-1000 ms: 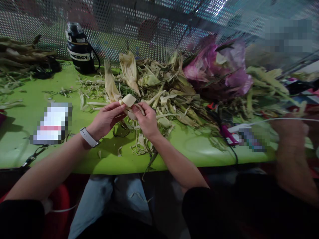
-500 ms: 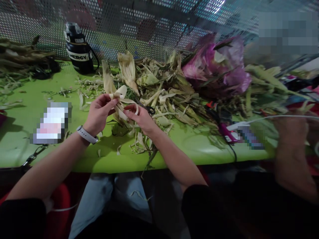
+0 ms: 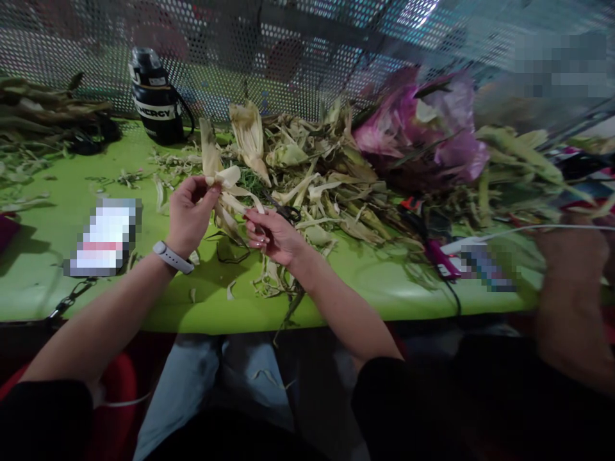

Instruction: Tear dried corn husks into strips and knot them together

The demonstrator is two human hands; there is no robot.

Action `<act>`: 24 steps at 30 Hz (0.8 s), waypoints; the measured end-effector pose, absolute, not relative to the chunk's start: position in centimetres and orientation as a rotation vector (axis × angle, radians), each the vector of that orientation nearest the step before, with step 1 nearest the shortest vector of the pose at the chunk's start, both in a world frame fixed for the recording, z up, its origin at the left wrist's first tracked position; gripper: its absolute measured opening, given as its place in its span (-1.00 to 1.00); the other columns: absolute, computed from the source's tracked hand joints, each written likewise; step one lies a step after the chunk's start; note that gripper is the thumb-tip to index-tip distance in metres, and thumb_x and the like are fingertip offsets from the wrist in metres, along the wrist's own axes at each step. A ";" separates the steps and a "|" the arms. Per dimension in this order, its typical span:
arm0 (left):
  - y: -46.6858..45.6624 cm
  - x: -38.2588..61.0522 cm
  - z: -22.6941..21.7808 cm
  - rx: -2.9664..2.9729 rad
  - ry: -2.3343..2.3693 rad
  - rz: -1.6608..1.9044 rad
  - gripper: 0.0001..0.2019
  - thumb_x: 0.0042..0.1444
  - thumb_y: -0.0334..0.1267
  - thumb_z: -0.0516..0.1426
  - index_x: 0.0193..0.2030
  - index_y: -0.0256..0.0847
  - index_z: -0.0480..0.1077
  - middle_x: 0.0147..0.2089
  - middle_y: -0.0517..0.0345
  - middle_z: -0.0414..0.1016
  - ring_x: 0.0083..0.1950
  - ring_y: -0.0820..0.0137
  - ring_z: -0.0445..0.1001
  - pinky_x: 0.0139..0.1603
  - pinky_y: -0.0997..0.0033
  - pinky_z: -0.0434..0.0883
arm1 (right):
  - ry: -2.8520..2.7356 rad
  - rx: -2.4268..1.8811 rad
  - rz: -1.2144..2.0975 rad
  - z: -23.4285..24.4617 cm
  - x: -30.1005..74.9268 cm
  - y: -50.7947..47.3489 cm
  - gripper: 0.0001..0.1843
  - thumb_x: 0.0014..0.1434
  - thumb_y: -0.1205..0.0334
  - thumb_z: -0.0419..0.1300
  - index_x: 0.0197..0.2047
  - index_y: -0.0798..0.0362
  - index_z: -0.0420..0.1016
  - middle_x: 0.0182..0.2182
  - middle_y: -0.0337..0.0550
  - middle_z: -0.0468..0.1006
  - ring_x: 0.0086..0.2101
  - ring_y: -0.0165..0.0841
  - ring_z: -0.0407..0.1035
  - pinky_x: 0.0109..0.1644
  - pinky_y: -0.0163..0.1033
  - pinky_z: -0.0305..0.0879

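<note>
My left hand [image 3: 188,214], with a white wristband, pinches the folded top of a pale corn husk piece [image 3: 225,182] held above the green table [image 3: 72,192]. My right hand [image 3: 271,234] is closed on a thin strip of that husk lower down, palm turned up. Both hands hover just in front of a big heap of dried husks [image 3: 312,173].
A black bottle [image 3: 156,96] stands at the back left by the perforated metal wall. Black scissors [image 3: 286,211] lie in the husks. A pink dyed bundle [image 3: 423,131] sits back right. Another person's arm [image 3: 567,288] reaches in at the right, near a pink tool [image 3: 439,259].
The folded husk has opened into strips. My left hand rose slightly with the top, while my right hand drew a strip down and turned palm up.
</note>
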State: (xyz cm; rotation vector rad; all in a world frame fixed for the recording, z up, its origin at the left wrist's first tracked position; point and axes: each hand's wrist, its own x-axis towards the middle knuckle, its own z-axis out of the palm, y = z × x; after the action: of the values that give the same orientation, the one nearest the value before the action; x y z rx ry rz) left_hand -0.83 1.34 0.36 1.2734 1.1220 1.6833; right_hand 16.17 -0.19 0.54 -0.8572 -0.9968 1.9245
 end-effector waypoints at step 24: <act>2.0 -1.5 -0.1 1.308 1.207 1.663 -0.78 -0.06 -0.20 0.36 -0.32 -0.16 0.45 -0.33 0.20 0.47 -0.28 0.47 0.42 -0.27 0.50 0.38 | -1.586 -0.956 0.985 0.1 15.1 -3.1 -0.75 0.17 -0.01 0.24 -0.36 -0.03 0.43 -0.42 -0.22 0.45 -0.41 -0.40 0.35 -0.31 -0.23 0.33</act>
State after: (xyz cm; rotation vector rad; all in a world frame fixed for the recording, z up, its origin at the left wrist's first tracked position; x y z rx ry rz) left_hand -1.52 1.99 -0.14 1.3083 1.2066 1.6632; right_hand 15.13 -3.10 0.14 -0.9556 -1.5857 0.9853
